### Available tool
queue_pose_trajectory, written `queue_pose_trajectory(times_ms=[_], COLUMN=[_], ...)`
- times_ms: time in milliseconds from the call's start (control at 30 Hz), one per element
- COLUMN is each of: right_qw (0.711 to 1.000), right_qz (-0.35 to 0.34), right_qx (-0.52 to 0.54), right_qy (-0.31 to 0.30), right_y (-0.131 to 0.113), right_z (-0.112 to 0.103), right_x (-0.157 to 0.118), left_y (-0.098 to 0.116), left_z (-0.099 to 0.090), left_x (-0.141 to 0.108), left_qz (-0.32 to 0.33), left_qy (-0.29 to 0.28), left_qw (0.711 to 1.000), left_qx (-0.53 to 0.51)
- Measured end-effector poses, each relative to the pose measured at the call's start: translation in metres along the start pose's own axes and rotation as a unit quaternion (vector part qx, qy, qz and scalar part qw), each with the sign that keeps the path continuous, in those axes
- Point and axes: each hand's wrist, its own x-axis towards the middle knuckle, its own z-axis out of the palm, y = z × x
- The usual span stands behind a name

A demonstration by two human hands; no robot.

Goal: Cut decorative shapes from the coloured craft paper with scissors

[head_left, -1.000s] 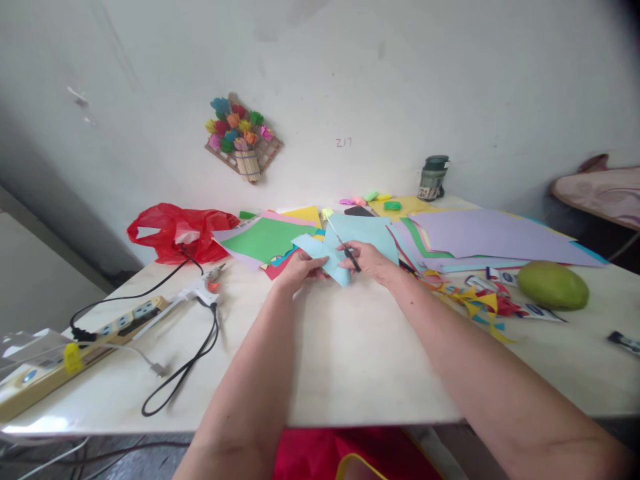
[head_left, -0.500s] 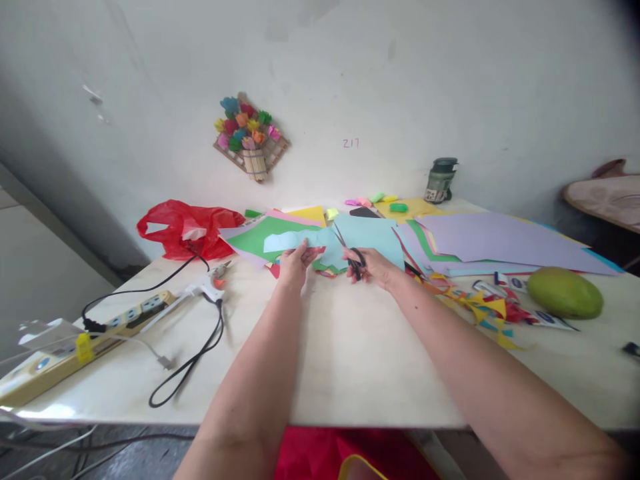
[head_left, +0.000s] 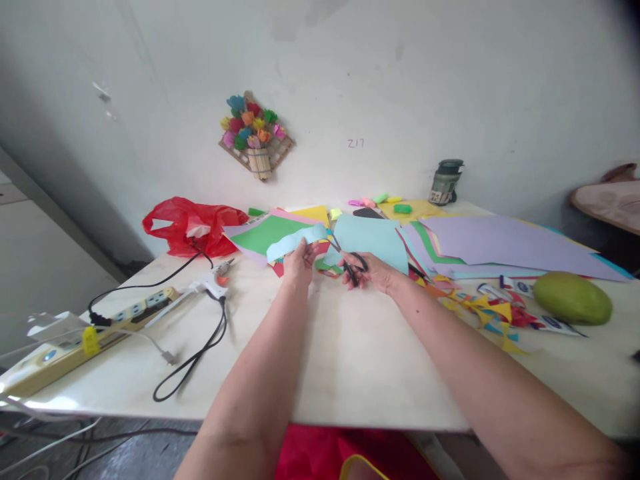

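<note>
A narrow light blue paper strip is pinched in my left hand and curves up toward the scissors. My right hand grips black-handled scissors, whose blades point up and left at the strip's right end. Just behind the scissors lies a larger light blue sheet. Green paper rests beyond my left hand, and small coloured scraps lie between my two hands.
On the left are a red plastic bag, a glue gun with its cord and a power strip. To the right are purple sheets, yellow scraps, tubes and a green fruit. A jar stands behind.
The light blue strip now stands apart from the larger sheet and is lifted and bent. The scissors have turned slightly and moved down a little. The whole view has shifted slightly.
</note>
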Motion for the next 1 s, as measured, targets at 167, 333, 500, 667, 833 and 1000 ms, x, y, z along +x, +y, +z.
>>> queue_pose_trajectory(times_ms=[167, 333, 500, 667, 833, 1000], right_qw=[1.0, 0.999, 0.998, 0.998, 0.998, 0.996], right_qz=[-0.008, -0.024, -0.051, -0.036, -0.052, -0.068], right_qx=[-0.022, -0.022, -0.041, -0.039, -0.033, -0.039], right_qy=[-0.002, -0.022, -0.007, 0.021, 0.033, 0.048], right_y=[-0.001, 0.0, 0.003, 0.005, 0.011, 0.015], right_z=[-0.005, -0.001, 0.009, 0.015, 0.017, 0.017], right_x=[-0.002, -0.001, 0.003, 0.006, 0.008, 0.012], left_y=[0.001, -0.001, -0.006, -0.013, -0.018, -0.021], left_z=[0.0, -0.002, 0.002, 0.005, 0.008, 0.015], left_x=[0.002, 0.003, 0.0, -0.004, -0.007, -0.014], left_qz=[0.015, 0.009, -0.028, -0.023, -0.036, -0.04], left_qy=[0.014, 0.01, 0.031, 0.007, -0.025, -0.043], left_qw=[1.0, 1.0, 0.999, 1.0, 0.999, 0.998], left_qx=[-0.011, -0.013, 0.0, 0.001, 0.004, -0.01])
